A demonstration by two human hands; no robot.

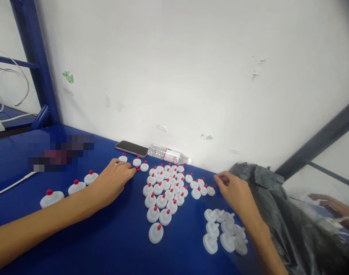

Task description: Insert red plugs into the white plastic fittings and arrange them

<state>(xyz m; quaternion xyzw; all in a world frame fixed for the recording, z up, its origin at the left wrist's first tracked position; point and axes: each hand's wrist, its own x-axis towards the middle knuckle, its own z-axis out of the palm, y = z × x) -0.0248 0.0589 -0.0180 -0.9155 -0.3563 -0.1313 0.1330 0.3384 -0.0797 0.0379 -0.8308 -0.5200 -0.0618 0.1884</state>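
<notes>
My left hand (118, 177) reaches over the blue table at the left, fingers bent together at small red caps (138, 169) lying on the surface; its fingertips are partly hidden. White round lids with red tips (144, 166) stand close around it. My right hand (233, 187) hovers at the right with fingers loosely curled and apart, nothing visible in them. Just left of it is a white lid with a red tip (211, 190). Many such lids (162, 201) form a cluster between my hands. Plain white lids without red tips (210, 243) lie below my right hand.
A phone (131, 148) and a clear plastic bottle (169, 154) lie along the white wall. A black plastic bag (266, 194) fills the right side, with another person's hand (336, 208) beyond it. More red-tipped lids (77, 187) sit behind my left forearm.
</notes>
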